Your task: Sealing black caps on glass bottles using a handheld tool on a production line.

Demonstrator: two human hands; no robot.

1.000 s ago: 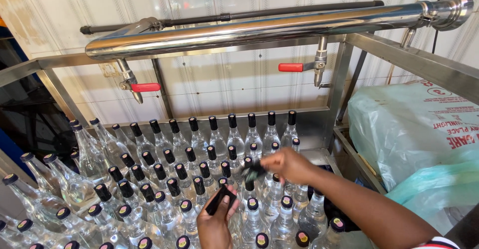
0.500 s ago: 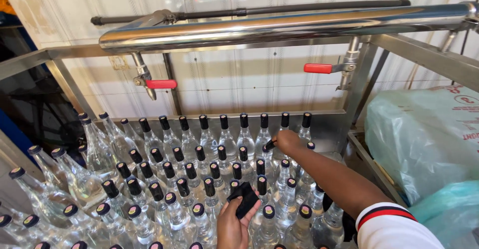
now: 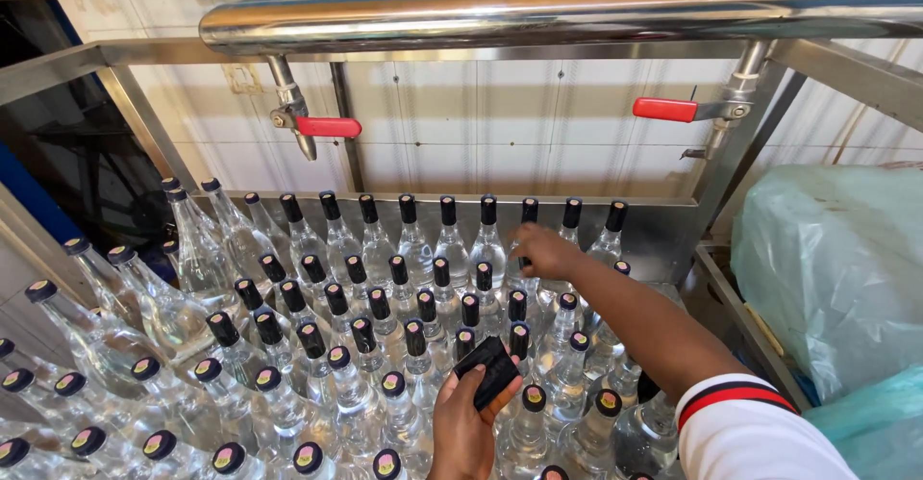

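Several clear glass bottles [image 3: 358, 345] with black caps stand packed together in a steel trough [image 3: 663, 235]. My left hand [image 3: 466, 422] is low in the middle and holds a small stack of black caps [image 3: 492, 369] just above the bottle tops. My right hand [image 3: 544, 249] reaches forward to the back row, its fingers closed around the top of a bottle [image 3: 527, 225] there; whether a cap is in the fingers is hidden.
A steel pipe [image 3: 538, 13] with two red-handled taps [image 3: 327, 126] [image 3: 665, 109] runs overhead. A white tiled wall stands behind. Pale green plastic bags [image 3: 836, 268] fill the right side. Some bottles lean at the left edge.
My right hand has moved forward from the middle rows to the back row. My left hand, still holding the caps, has shifted slightly right.
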